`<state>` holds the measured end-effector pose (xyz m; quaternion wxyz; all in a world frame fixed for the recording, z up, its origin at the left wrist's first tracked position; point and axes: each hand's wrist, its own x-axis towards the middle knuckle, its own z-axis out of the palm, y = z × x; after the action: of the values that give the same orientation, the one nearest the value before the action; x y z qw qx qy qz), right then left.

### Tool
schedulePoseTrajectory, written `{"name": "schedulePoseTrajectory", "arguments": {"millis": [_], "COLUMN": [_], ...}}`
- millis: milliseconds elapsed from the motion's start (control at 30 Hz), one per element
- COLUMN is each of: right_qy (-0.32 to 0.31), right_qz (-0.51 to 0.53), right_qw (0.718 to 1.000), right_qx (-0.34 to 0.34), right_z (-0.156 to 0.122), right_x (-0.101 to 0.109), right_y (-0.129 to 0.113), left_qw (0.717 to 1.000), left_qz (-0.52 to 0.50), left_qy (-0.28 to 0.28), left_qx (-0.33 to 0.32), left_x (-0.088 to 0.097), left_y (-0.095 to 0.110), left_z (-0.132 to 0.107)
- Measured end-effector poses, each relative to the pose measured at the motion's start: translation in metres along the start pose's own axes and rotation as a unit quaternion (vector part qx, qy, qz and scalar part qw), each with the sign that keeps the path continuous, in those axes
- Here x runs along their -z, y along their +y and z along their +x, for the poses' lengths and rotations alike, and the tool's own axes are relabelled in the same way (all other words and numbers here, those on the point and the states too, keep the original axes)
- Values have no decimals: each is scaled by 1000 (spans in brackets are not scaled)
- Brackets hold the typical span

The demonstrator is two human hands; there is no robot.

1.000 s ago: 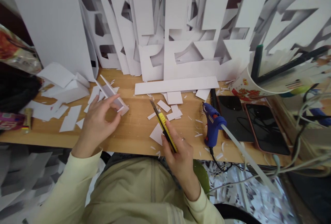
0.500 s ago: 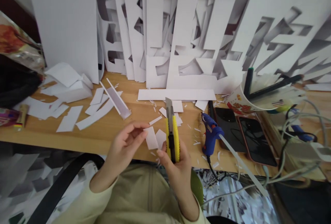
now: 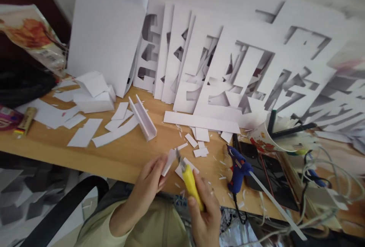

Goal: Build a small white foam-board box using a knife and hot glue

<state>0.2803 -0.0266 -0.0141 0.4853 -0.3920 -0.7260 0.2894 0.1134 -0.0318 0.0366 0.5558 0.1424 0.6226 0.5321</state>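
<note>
My left hand (image 3: 151,184) pinches a small white foam-board piece (image 3: 169,161) just above the front edge of the wooden desk (image 3: 119,153). My right hand (image 3: 203,209) grips a yellow utility knife (image 3: 189,184), its blade tip touching the piece's edge. A second small white piece (image 3: 185,168) lies on the desk right behind the knife. A white U-shaped foam channel (image 3: 143,118) rests on the desk to the back left of my hands.
A blue glue gun (image 3: 238,171) with a glue stick lies right of the knife, beside dark phones (image 3: 270,178) and tangled cables. Cut-out white boards (image 3: 228,64) lean along the back. Scraps, white blocks (image 3: 92,93) and a paper cup (image 3: 266,138) with pens crowd the desk.
The view tilted and shifted. My left hand, earlier at the foam channel, picked up a small white piece. The knife came down beside it, its blade now against the piece.
</note>
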Motion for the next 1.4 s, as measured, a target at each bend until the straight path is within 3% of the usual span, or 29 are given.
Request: {"name": "schedulePoseTrajectory", "arguments": {"millis": [67, 167, 367, 633, 733, 867, 1067, 1400], "right_qy": [-40, -71, -52, -53, -44, 31, -83, -67], "right_qz": [-52, -88, -122, -155, -169, -193, -108, -131], "right_qw": [995, 986, 983, 973, 971, 971, 971, 970], "right_qx": [73, 121, 129, 161, 162, 137, 196, 192], "right_z": [4, 6, 5, 19, 32, 44, 35, 25], "right_x": [8, 9, -1, 8, 8, 12, 8, -1], "right_y": [1, -1, -7, -3, 0, 1, -9, 0], "left_qw": [999, 996, 992, 991, 992, 995, 995, 992], "left_qz": [-35, -83, -117, -53, -54, -59, -94, -117], "left_qy": [-1, -1, -50, -117, -108, -72, 1, -45], "left_qx": [33, 44, 11, -45, -46, -40, -17, -14], "left_x": [4, 9, 20, 26, 29, 33, 31, 30], "left_y": [3, 4, 8, 14, 11, 14, 17, 18], "left_z": [-1, -3, -7, -12, -14, -16, -12, -18]}}
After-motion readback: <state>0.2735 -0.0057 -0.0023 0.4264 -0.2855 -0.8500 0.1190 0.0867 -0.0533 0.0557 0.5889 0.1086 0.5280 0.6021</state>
